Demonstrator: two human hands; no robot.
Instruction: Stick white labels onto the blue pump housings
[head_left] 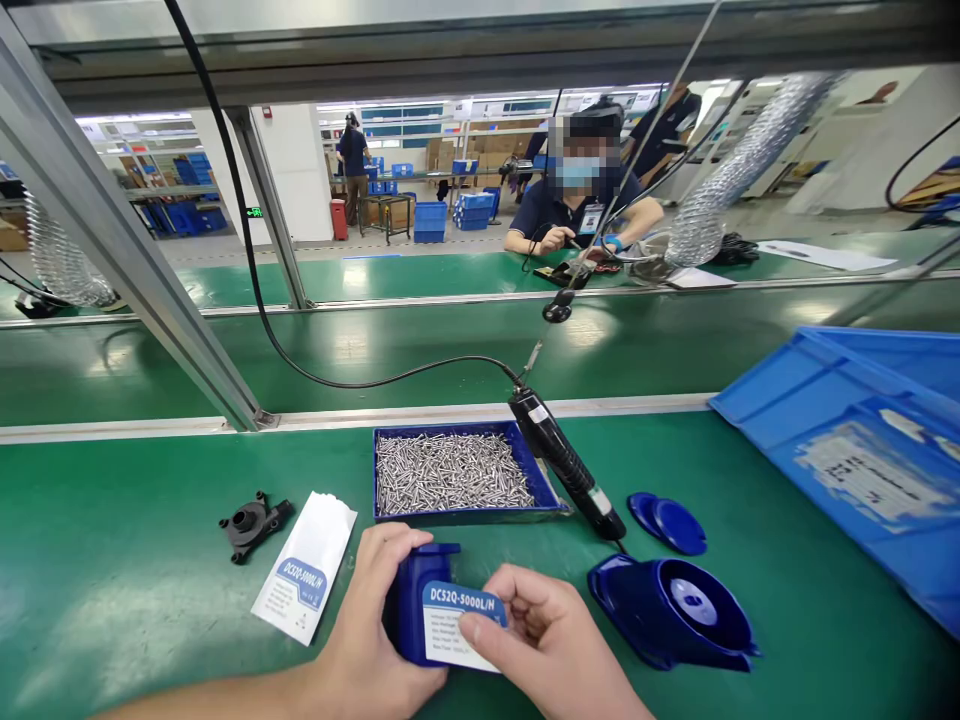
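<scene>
My left hand (375,625) is wrapped round a dark blue plastic housing (421,600) held above the green bench. Between the thumb and fingers of my right hand (544,630) is a white and blue label (450,622) printed "DC52Q-5000L/H". The label lies against the front of the housing; how much of it is stuck down I cannot tell. To the left, a stack of similar labels (306,570) rests on the bench beside a black plastic pump part (253,524). Another blue housing (675,612) lies right of my right hand, near two blue round caps (669,522).
A blue tray (469,517) full of screws stands behind my hands. A black electric screwdriver (568,465) hangs on a cable, leaning over the tray's right edge. At right is a tilted blue crate (847,450). Across the line a masked co-worker (581,200) works at another bench.
</scene>
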